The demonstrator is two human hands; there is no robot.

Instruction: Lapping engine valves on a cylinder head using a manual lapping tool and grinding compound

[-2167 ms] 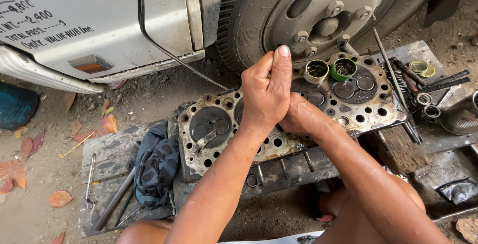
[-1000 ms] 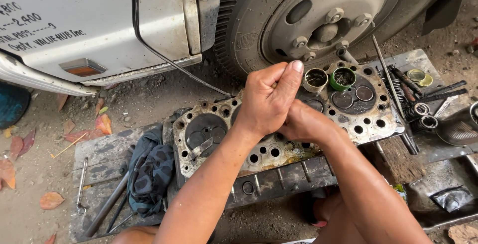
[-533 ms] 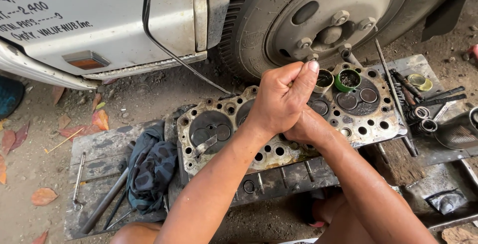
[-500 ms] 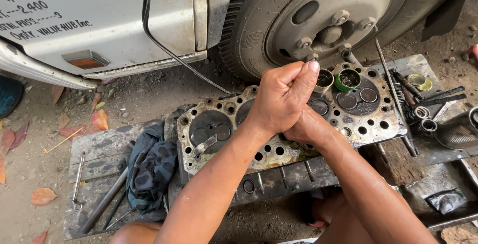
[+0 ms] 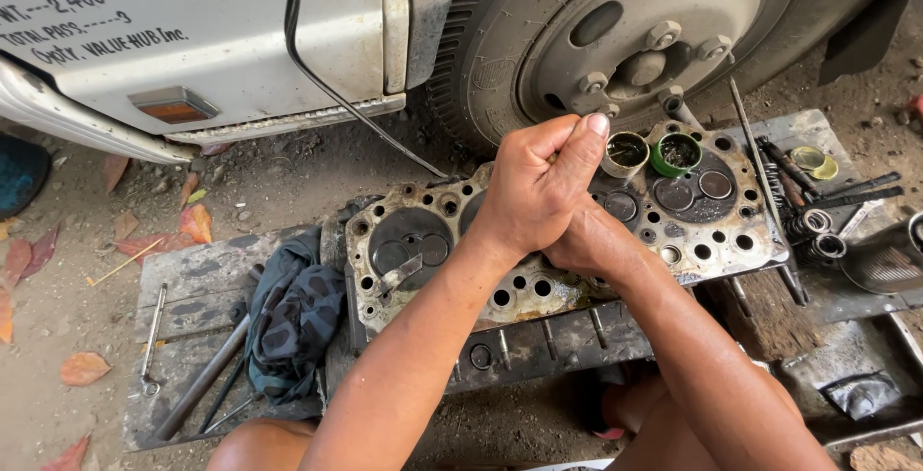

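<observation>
My left hand lies on top, its fingers curled over my right hand, which is mostly hidden under it. Both are pressed palm to palm above a dirty cylinder head that rests on wooden boards. Whatever sits between the palms is hidden. Just beyond my fingertips, two small open tins stand on the head, a brass-coloured tin and a green tin. A small flat metal piece lies in the left combustion recess.
A truck wheel and a white body panel stand close behind. On the left boards lie a dark rag, a wrench and a steel pipe. Valve springs, valves and a metal bowl are at right.
My left hand went from flat with fingers straight up to curled over the right hand, sliding forward against it. Both hands stayed over the same spot on the head.
</observation>
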